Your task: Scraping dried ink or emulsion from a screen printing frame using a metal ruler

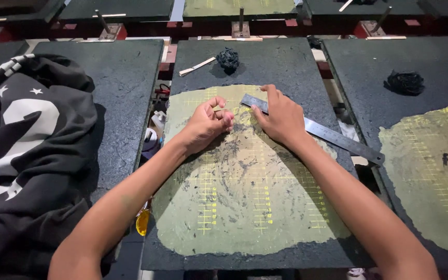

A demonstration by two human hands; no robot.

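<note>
Steel ruler [315, 129] is lying across the green-coated board [245, 207], right hand [281, 118] pressing flat on it, left hand [207, 124] curling loosely, pinching something tiny.

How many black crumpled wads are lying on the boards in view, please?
2: one wad at the far end of the middle board, beyond both hands, and another wad on the right board. Others may lie out of view.

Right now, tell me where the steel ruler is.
In the head view, the steel ruler lies diagonally across the middle board, right of centre; the right hand presses its upper end, and its lower end overhangs the board's right edge.
</note>
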